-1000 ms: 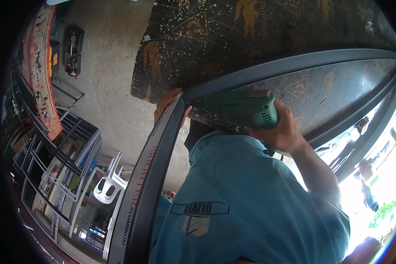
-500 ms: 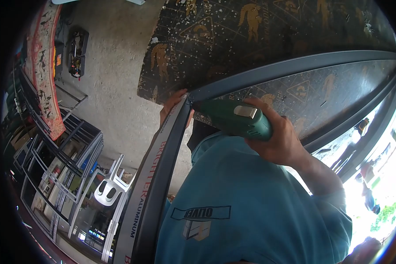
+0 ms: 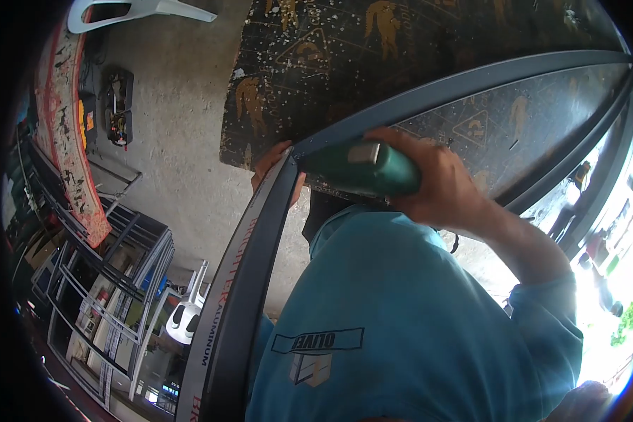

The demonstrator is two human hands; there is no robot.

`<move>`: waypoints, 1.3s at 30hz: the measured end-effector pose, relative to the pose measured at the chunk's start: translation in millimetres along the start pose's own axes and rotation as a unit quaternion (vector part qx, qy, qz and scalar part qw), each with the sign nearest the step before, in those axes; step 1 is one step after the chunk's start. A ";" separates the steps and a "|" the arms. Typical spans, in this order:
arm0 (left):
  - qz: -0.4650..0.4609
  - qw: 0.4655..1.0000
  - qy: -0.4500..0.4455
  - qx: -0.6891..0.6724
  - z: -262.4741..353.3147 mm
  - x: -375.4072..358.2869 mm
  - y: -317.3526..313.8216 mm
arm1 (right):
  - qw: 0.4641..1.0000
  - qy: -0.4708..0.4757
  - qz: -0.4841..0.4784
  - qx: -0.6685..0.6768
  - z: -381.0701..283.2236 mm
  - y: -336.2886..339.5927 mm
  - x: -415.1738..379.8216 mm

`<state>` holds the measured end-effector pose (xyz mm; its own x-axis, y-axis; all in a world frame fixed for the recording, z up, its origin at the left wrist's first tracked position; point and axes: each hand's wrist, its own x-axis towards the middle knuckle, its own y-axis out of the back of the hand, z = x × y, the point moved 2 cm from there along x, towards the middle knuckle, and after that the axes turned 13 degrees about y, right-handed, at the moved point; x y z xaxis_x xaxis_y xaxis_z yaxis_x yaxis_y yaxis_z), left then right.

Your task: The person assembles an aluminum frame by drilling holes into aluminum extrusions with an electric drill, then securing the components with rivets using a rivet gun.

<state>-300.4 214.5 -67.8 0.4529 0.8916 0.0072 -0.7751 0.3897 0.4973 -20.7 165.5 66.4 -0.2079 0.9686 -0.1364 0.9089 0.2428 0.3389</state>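
My right hand [image 3: 446, 181] is wrapped round a green power drill [image 3: 337, 170] with a silver clip on its body. The drill's front end points at the corner where two dark grey aluminum bars meet; its tip is hidden there. My left hand [image 3: 266, 166] grips one bar [image 3: 267, 239] close to that corner, fingers on both sides of it. This bar carries a white film with red and black lettering and runs down past my blue shirt. The other bar [image 3: 429, 98] stretches right across the dark board.
A dark board [image 3: 316, 77] with gold prints and scattered specks lies under the frame. On the floor sit a tool tray [image 3: 118, 105], metal frames [image 3: 119, 260] and a white plastic chair [image 3: 184, 322]. A red, paint-worn beam [image 3: 70, 141] stands at the left.
The drill and my right hand have shifted slightly up and left in view, and the drill has turned a little. My left hand keeps its hold. More of a white chair shows at top left.
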 end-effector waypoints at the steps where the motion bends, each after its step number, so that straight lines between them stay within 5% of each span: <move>1: 0.003 1.000 0.000 0.002 -7.6 0.4 -2.0 | 1.000 0.004 -0.015 -0.013 -3.2 -1.9 -0.4; 4: 0.041 0.996 -0.073 -0.017 -13.2 0.4 -3.0 | 0.996 -0.045 -0.072 -0.026 -5.8 -4.2 9.5; 11: 0.033 0.998 0.020 0.042 0.7 -1.6 -2.7 | 0.999 0.005 -0.034 -0.039 3.9 8.9 36.2; 13: 0.031 0.997 0.032 0.056 1.7 -2.8 -2.3 | 0.980 -0.165 -0.084 0.074 6.2 16.8 43.2; 17: 0.010 0.997 0.045 0.059 5.5 0.5 -0.1 | 0.938 -0.237 -0.090 0.237 34.7 8.5 23.2; 22: -0.005 0.999 0.024 0.035 0.6 -2.3 0.8 | 0.950 -0.183 0.012 0.253 41.3 -19.3 -17.8; 30: 0.001 0.978 0.025 0.206 1.7 -4.1 -1.3 | 0.930 -0.161 0.136 0.302 19.8 7.9 -88.4; 34: -0.018 0.960 0.002 0.280 4.4 -2.1 6.2 | 0.894 -0.126 0.271 0.333 20.4 43.4 -193.4; 36: -0.040 0.948 0.023 0.314 -4.7 -3.9 3.3 | 0.833 -0.142 0.369 0.387 20.6 51.0 -259.5; 38: -0.043 0.975 0.089 0.197 -32.7 -9.7 5.2 | 0.769 -0.148 0.475 0.401 22.7 51.6 -322.3; 39: -0.025 0.971 0.022 0.236 -50.7 -9.8 6.8 | 0.743 -0.123 0.517 0.408 25.9 49.1 -348.2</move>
<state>-332.4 220.1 -108.5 0.4584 0.8868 -0.0592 -0.4587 0.2931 0.8389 105.7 -161.3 106.5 0.7343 0.5516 -0.3957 0.4748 -0.8339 -0.2814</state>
